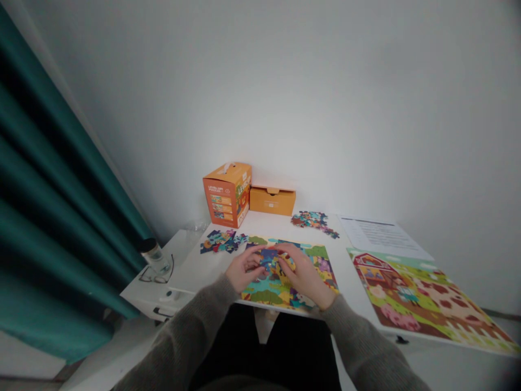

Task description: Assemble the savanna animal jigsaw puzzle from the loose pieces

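Note:
Both my hands are over a colourful puzzle picture (264, 297) at the table's front edge. Between them is a small cluster of joined blue and purple puzzle pieces (268, 254). My left hand (245, 268) has its fingers curled at the left side of this cluster. From the right, my right hand (303, 274) pinches it with thumb and fingers. The fingers partly hide the cluster, so its full outline does not show. Loose puzzle pieces (222, 241) lie in a heap left of the picture, and another heap of pieces (311, 220) is farther back right.
An orange puzzle box (222, 203) and a low orange carton (272, 202) stand against the wall. On the right lie a farm picture (431, 296) and a printed sheet (378, 234). A lidded glass bottle (157, 259) and eyeglasses (148, 277) are at the left, near a green curtain (61, 206).

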`<state>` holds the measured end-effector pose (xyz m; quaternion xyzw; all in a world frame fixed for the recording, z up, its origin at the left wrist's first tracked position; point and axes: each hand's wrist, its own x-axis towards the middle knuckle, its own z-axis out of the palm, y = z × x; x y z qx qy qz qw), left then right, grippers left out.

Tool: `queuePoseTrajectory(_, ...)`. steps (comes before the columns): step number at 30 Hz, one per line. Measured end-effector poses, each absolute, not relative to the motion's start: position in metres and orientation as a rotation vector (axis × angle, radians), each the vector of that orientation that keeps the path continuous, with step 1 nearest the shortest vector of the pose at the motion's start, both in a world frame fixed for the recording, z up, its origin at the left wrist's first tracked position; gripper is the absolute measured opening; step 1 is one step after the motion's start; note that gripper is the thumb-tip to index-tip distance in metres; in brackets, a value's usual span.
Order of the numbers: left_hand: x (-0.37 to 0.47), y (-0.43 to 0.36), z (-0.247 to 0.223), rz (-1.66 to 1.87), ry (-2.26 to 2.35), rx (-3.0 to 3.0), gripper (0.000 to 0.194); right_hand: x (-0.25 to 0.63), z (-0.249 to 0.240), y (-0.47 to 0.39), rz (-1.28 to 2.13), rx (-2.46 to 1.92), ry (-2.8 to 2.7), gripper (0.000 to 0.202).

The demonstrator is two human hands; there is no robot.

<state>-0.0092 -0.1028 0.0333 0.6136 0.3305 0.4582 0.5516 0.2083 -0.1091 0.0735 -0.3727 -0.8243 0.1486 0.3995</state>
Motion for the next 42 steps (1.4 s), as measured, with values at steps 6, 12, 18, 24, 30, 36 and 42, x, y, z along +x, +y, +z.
queuePoseTrajectory(6, -0.010, -0.101, 0.032, 1.113, 0.753, 1.433, 0.064, 0.206, 0.076, -0.116, 0.363, -0.857, -2.165, 0.044)
queuePoseTrajectory(12, -0.009, -0.100, 0.028, 1.087, 0.760, 1.415, 0.064, 0.206, 0.069, -0.112, 0.358, -0.835, -2.201, 0.043)
queuePoseTrajectory(18, -0.014, -0.093, 0.018, 1.152, 0.893, 1.628, 0.063, 0.209, 0.059, -0.097, 0.331, -0.889, -2.208, 0.039)
queuePoseTrajectory(24, -0.043, -0.080, 0.013, 1.248, 1.190, 1.903, 0.027, 0.225, 0.037, -0.057, 0.314, -1.116, -2.279, 0.014)
queuePoseTrajectory(30, -0.072, -0.068, 0.002, 1.341, 1.463, 1.880, 0.024, 0.233, 0.023, -0.037, 0.304, -1.176, -2.359, 0.013)
queuePoseTrajectory(36, -0.103, -0.048, -0.007, 1.446, 1.597, 1.890, 0.024, 0.235, 0.017, -0.036, 0.249, -1.184, -2.413, 0.012)
queuePoseTrajectory(42, -0.139, -0.030, -0.010, 1.333, 1.905, 2.186, 0.021, 0.234, 0.019, -0.038, 0.239, -1.175, -2.442, 0.009)
